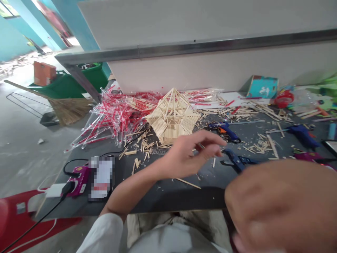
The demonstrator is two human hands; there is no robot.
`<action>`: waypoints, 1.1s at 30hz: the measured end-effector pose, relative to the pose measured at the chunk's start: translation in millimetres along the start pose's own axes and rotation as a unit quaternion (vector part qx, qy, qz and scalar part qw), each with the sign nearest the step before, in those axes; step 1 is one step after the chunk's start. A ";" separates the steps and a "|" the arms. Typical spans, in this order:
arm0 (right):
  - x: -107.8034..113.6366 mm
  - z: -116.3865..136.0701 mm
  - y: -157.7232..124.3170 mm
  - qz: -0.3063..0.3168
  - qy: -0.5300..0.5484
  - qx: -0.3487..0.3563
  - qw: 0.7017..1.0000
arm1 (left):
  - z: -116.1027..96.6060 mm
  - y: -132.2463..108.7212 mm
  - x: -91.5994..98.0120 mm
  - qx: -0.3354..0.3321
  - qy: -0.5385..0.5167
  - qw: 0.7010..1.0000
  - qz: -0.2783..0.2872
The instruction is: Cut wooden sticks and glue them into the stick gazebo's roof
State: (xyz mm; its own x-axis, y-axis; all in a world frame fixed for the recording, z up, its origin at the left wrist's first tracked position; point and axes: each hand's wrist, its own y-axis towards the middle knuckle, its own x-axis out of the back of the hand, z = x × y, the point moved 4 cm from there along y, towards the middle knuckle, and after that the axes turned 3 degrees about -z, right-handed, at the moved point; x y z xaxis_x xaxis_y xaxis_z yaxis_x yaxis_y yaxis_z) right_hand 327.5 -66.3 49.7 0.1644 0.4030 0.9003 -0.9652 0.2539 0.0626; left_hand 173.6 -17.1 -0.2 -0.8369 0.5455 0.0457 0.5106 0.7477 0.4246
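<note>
My left hand (pixel 191 154) hovers over the middle of the dark table, its fingers bent and the thumb apart from them, with nothing visible in its grasp. Just beyond it stands a pale model built of thin wooden sticks (pixel 172 123), with a pointed frame on top and flared, slatted sides. A lone thin stick (pixel 189 183) lies on the tabletop below that hand. My right hand (pixel 281 203) is very near the camera at lower right, blurred; its back faces me and its fingers are hidden. Between the hands and beyond lies a dark blue hand tool (pixel 238 160), partly covered.
Blue glue guns (pixel 228 133) (pixel 304 136) lie at right among scattered stick pieces (pixel 259 144). Red-and-clear plastic wrappers (pixel 118 116) heap at left. A phone (pixel 101 179) and a magenta power strip (pixel 80 181) with cables sit front left. A white panel (pixel 210 66) rises behind.
</note>
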 end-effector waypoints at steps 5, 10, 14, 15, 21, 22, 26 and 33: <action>30.0 -91.2 7.4 -0.254 0.079 -0.224 0.937 | -18.4 4.9 92.6 -0.069 0.207 0.940 -0.262; 11.8 -183.8 4.6 -0.459 -0.007 -0.419 0.783 | 2.4 -4.4 175.7 0.089 0.455 0.814 -0.350; -15.1 -233.6 11.9 -0.468 0.077 -0.442 0.761 | 40.9 -17.2 211.3 0.312 0.420 0.817 -0.241; -21.4 -242.0 14.5 -0.462 0.116 -0.446 0.758 | 50.0 -20.0 213.1 0.356 0.369 0.832 -0.212; -45.7 -261.0 29.7 -0.451 0.285 -0.472 0.702 | 74.6 -21.6 188.6 0.471 0.240 0.848 -0.030; -46.6 -261.0 31.6 -0.454 0.286 -0.469 0.702 | 74.8 -19.8 185.0 0.468 0.243 0.849 -0.026; -47.1 -261.1 34.8 -0.466 0.284 -0.458 0.702 | 78.4 -15.5 178.9 0.476 0.265 0.839 0.005; -48.4 -259.0 39.5 -0.442 0.325 -0.462 0.697 | 88.5 -14.2 182.2 0.458 0.237 0.856 -0.024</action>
State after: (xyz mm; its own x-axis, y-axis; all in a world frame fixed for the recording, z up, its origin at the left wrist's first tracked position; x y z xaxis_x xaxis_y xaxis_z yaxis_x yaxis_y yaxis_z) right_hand 334.2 152.0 -102.9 0.9587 -0.0320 0.2827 0.0640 0.9925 -0.1046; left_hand 31.3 105.2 -77.9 -0.7358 0.4535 0.5028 0.2327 0.8667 -0.4412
